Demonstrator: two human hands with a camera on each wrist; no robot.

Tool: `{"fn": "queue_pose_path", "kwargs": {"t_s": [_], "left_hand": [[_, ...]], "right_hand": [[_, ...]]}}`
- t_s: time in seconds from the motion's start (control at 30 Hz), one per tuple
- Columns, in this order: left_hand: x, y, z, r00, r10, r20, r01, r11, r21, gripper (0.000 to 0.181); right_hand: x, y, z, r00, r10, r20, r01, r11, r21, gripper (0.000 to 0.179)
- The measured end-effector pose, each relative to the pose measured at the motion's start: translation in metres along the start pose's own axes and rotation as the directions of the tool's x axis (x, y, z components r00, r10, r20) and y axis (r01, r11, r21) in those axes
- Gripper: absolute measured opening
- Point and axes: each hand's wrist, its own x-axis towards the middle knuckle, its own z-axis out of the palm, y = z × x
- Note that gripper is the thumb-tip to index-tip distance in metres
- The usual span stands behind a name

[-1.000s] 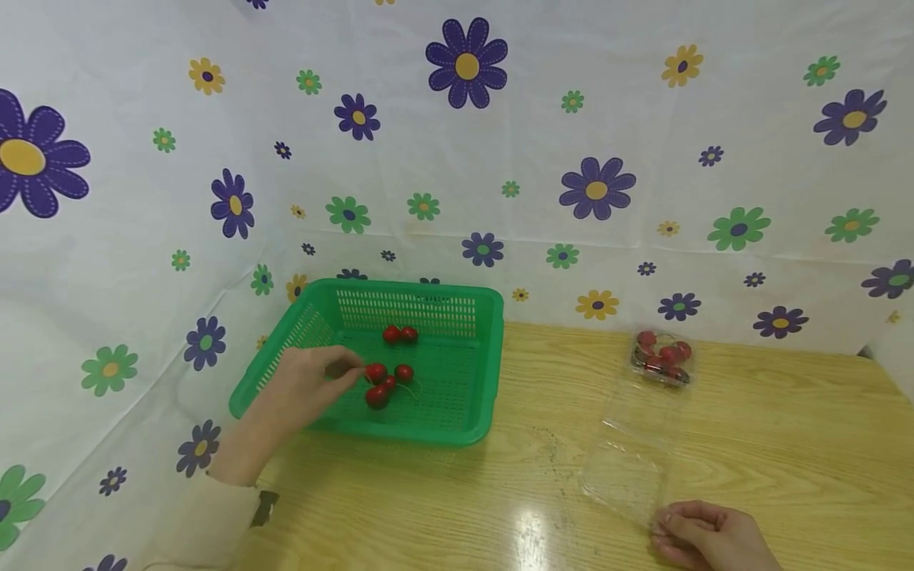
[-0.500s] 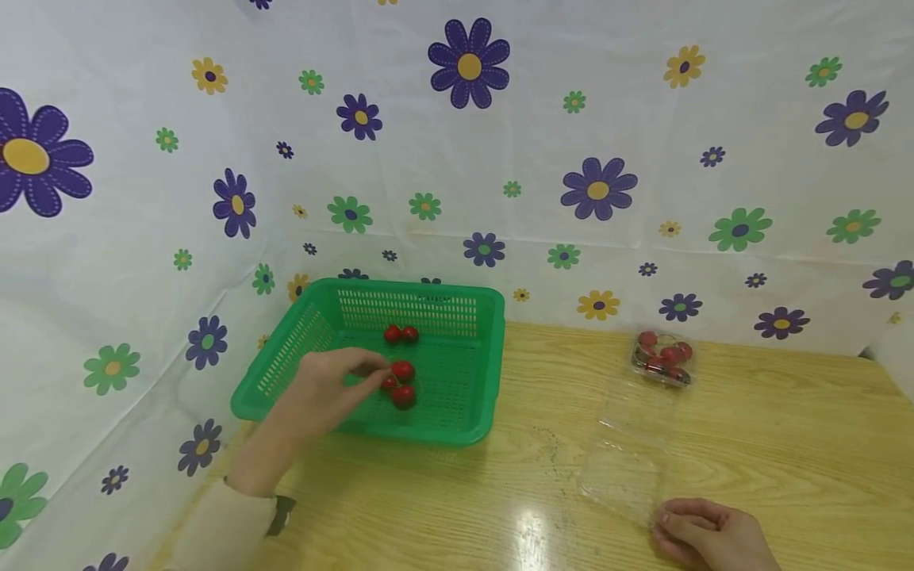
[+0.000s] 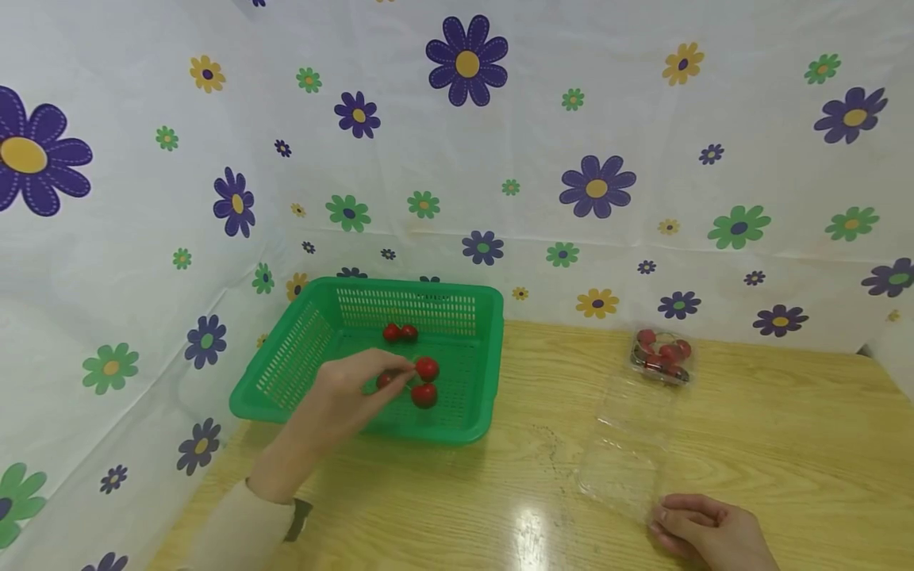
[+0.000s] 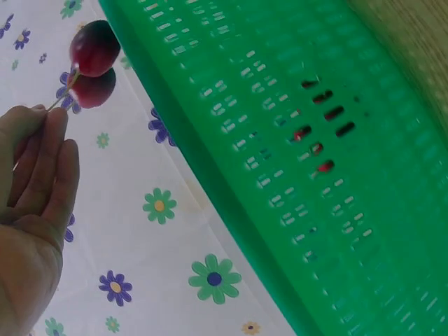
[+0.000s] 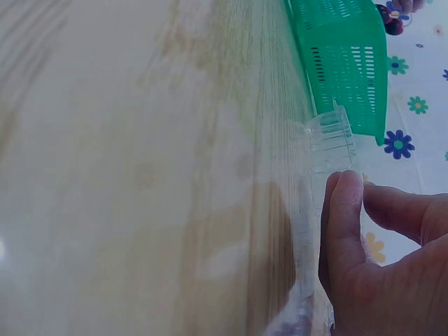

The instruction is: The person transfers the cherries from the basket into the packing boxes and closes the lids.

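My left hand [image 3: 350, 392] is over the green basket [image 3: 493, 357], pinching a thin stem between thumb and fingertips. From that stem hangs a pair of red cherries [image 3: 424, 395]; the left wrist view shows both cherries [image 4: 95, 49] raised above the basket's rim. Partly behind the fingers, another cherry [image 3: 385, 379] lies in the basket, and two more cherries [image 3: 400, 333] sit by its back wall. My right hand [image 3: 717, 533] pinches the near corner of a clear plastic clamshell's lid [image 3: 621, 476]. Several cherries [image 3: 670, 354] fill the clamshell's far compartment.
The wood-grain table [image 3: 785, 444] carries the basket on the left and the clamshell on the right. Behind and to the left stands a white flowered cloth [image 3: 528, 143], close to the basket's back edge. Small dark specks [image 3: 550, 444] mark the table between basket and clamshell.
My left hand has moved to the right and slightly up within the basket, carrying the pair of cherries by the stem. The right hand keeps its grip on the lid corner.
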Motion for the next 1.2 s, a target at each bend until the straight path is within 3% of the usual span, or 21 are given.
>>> {"fn": "queue_pose_path", "kwargs": {"t_s": [0.07,0.27,0.4,0.47,0.63,0.67,0.87,1.2], "left_hand": [[0.002,0.004,0.001,1.0,0.016,-0.009,-0.016,1.0,-0.011,0.008],[0.008,0.014,0.01,0.999,0.042,-0.028,-0.043,0.998,-0.042,0.038],[0.012,0.018,0.019,0.995,0.086,-0.051,-0.09,0.994,-0.064,0.033],[0.013,0.021,0.024,0.992,0.105,-0.067,-0.11,0.991,-0.078,0.023],[0.017,0.028,0.036,0.988,0.123,-0.094,-0.133,0.985,-0.111,0.016],[0.018,0.029,0.039,0.986,0.13,-0.101,-0.141,0.983,-0.117,0.022],[0.017,0.038,0.052,0.989,0.129,-0.073,-0.14,0.976,-0.169,0.006],[0.014,0.05,0.068,0.992,0.13,-0.004,-0.128,0.973,-0.192,0.023]], "right_hand": [[-0.001,0.0,0.0,1.0,-0.006,-0.005,0.006,1.0,-0.019,0.033],[-0.003,-0.001,0.002,1.0,-0.019,0.011,0.019,1.0,-0.004,0.034],[-0.003,0.001,0.003,1.0,-0.021,0.006,0.021,1.0,0.02,0.035],[-0.002,0.002,0.004,1.0,-0.015,0.003,0.015,0.999,0.039,0.036],[-0.002,0.003,0.004,1.0,-0.02,0.003,0.02,0.999,0.034,0.038],[-0.002,0.002,0.004,1.0,-0.022,0.004,0.022,0.999,0.03,0.038],[-0.001,0.002,0.006,0.999,-0.031,0.012,0.031,0.999,0.023,0.037],[-0.001,0.002,0.005,1.0,-0.027,0.008,0.027,1.0,0.0,0.04]]}}
